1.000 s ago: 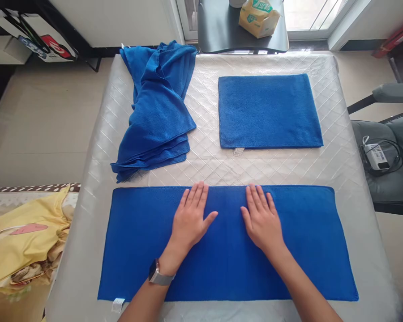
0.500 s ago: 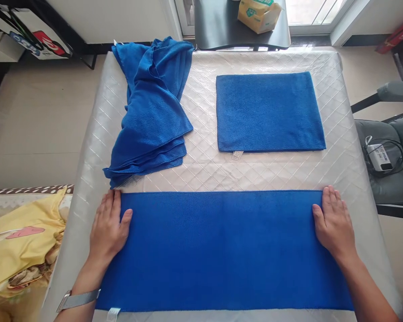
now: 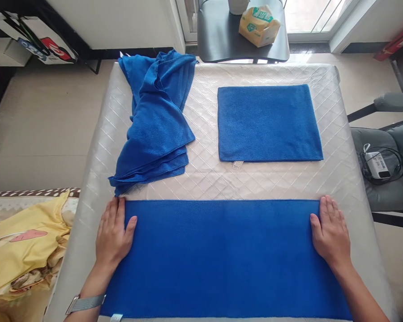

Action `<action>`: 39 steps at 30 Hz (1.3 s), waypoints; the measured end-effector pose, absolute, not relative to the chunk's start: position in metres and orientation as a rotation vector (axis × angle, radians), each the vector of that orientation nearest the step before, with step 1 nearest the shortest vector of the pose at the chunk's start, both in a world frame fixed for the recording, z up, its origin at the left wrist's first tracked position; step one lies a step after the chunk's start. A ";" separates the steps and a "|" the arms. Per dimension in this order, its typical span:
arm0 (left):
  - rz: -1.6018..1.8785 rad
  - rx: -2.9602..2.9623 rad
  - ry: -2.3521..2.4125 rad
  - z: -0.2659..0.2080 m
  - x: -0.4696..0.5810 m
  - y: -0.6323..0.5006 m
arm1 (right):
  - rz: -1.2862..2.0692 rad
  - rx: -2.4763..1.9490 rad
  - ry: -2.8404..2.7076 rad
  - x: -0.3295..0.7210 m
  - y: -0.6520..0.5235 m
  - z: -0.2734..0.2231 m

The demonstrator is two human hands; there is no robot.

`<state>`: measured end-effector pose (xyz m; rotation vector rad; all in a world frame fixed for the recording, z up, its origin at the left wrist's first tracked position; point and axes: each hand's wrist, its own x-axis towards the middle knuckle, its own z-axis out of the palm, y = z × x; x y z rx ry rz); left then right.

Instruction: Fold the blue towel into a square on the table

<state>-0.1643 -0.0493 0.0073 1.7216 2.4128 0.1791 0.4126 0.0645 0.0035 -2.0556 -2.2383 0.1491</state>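
Note:
A long blue towel lies flat across the near part of the table, a small white label at its lower left edge. My left hand rests on its far left corner, fingers out straight and thumb apart. On the far right corner my right hand lies flat the same way. Beyond my left fingertips is a crumpled heap of blue towels, close to them. A blue towel folded into a rectangle lies at the back right, its label showing at the near edge.
The table has a pale quilted-pattern cover. Behind it, a dark chair holds a yellow tissue pack and a white cup. A grey armchair with a white adapter stands right. Yellow cloth lies left.
The camera view has tilted slightly, so everything sits a little lower in the picture. Both hands stay on the towel's far corners, and the towels look unchanged.

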 end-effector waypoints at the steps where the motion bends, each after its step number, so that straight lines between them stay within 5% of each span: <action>1: 0.180 1.721 2.413 0.007 -0.164 -0.049 | 0.148 -2.056 -2.238 0.412 0.065 0.004; 23: 0.555 2.005 2.409 0.027 -0.100 -0.064 | -0.089 -1.703 -2.219 0.373 0.034 0.025; 31: 0.424 2.335 1.795 0.034 0.047 -0.027 | 0.349 -1.368 -2.556 0.223 0.008 0.035; 39: 0.273 2.261 1.857 0.012 0.053 -0.006 | 0.366 -1.480 -2.585 0.211 0.023 0.012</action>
